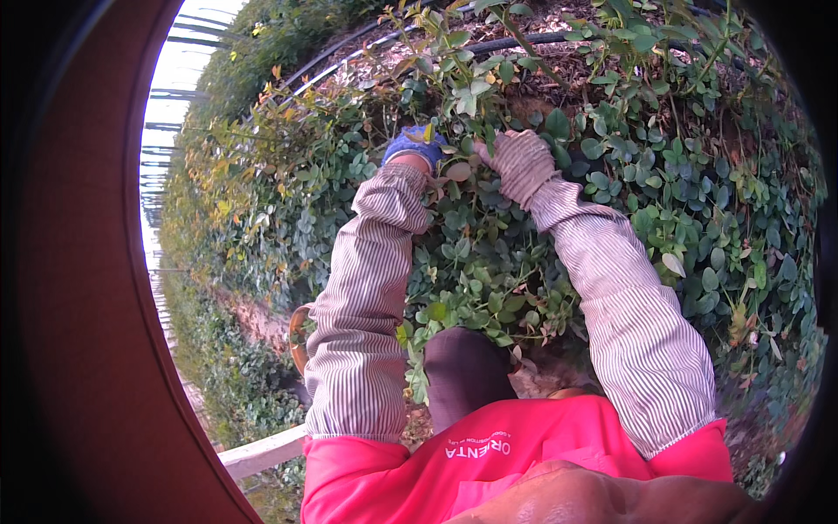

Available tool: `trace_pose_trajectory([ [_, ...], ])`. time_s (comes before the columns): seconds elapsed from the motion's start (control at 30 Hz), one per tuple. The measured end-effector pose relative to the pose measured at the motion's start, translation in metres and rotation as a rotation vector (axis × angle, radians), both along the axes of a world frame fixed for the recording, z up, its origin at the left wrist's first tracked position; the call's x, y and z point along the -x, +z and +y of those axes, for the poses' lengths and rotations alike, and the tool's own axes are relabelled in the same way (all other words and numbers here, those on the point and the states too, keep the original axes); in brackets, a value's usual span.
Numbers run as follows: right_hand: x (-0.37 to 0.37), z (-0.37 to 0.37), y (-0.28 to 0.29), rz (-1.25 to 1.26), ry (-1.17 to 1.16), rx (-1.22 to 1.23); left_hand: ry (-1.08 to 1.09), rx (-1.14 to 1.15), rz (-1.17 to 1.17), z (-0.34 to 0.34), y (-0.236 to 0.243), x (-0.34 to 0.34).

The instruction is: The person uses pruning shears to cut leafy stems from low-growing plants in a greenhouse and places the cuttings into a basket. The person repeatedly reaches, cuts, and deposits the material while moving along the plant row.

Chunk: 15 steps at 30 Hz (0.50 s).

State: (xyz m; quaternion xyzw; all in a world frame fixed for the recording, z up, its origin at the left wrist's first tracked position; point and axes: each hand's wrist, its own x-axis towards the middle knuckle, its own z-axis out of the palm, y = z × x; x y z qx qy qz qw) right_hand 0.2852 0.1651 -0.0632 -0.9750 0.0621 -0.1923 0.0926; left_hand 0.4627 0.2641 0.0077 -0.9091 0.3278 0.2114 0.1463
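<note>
My left hand (414, 147), in a blue glove, reaches into a bed of leafy rose-like plants (471, 201). Leaves cover its fingers, so its grip is hidden. Just to its right is my right hand (521, 164) in a tan, wrinkled glove. Its fingers are curled together and point left toward the stems; whatever they hold is lost among the foliage. Between the two hands stand green leaves (467, 96) and thin stems. Striped sleeves (371, 271) cover both forearms.
Black irrigation hoses (532, 39) run across the mulch beyond the plants. My knee (463, 375) is close to the foliage. A pale wooden bar (262, 451) and a curved brown rim (298, 339) lie to the left. Another planted row (236, 349) stretches along the left.
</note>
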Motion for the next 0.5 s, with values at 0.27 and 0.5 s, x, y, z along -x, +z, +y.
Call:
trace_pose_trajectory([
  [0.27, -0.004, 0.001, -0.004, 0.143, -0.052, -0.026, -0.519, 0.471, -0.102, 0.077, -0.017, -0.012],
  [0.5, -0.007, -0.001, -0.007, 0.035, -0.097, 0.092, -0.482, 0.776, -0.067, 0.072, -0.027, -0.006],
])
